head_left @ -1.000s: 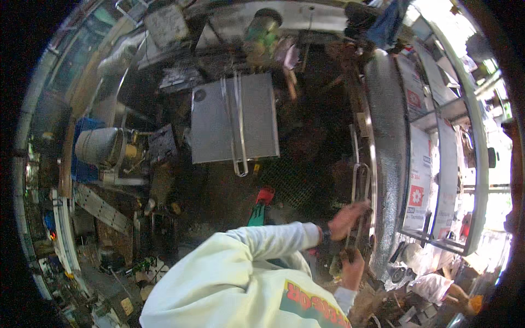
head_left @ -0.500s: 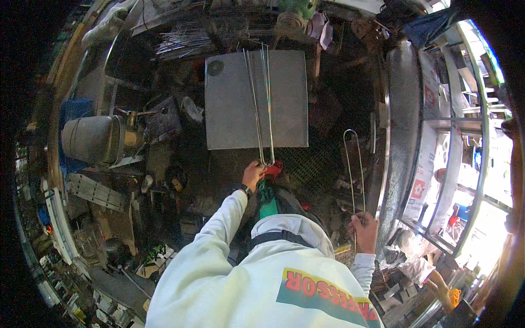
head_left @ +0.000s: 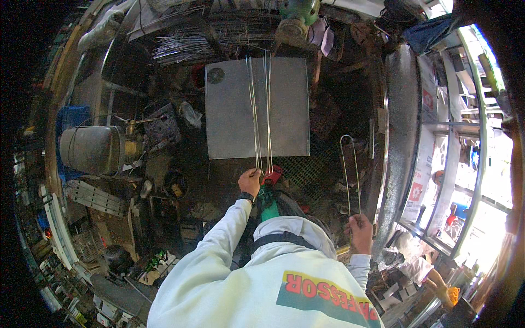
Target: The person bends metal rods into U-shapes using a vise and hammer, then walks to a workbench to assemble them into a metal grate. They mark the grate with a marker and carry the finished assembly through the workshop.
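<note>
**Two bent wire rods in hand over the grey sheet**

My left hand is closed around the near end of a long bent wire rod, fingers pinched at its loop. From the hand the rod runs straight away across a flat grey metal sheet, its two legs close together and parallel, reaching past the sheet's far edge. Just right of this hand a red-tipped green shoe sits at the sheet's near edge.

My right hand is closed on the legs of a second wire rod, a shorter U-shaped one standing up from the fist with its rounded bend farthest from me. Right of that hand, close by, runs a tall curved metal cylinder, so there is little room on that side. Between the two hands lies dark mesh flooring, fairly open.

Left of my left hand the space is crowded: a grey metal drum lies well off beyond a clutter of dark machine parts. Beyond the sheet's far edge lies a bundle of thin wires.

Compared with half a second ago, the left hand sits in much the same place on the long rod, and the right hand has kept its hold on the U-shaped rod. A second ago both hands were over by the cylinder, away from the sheet.
</note>
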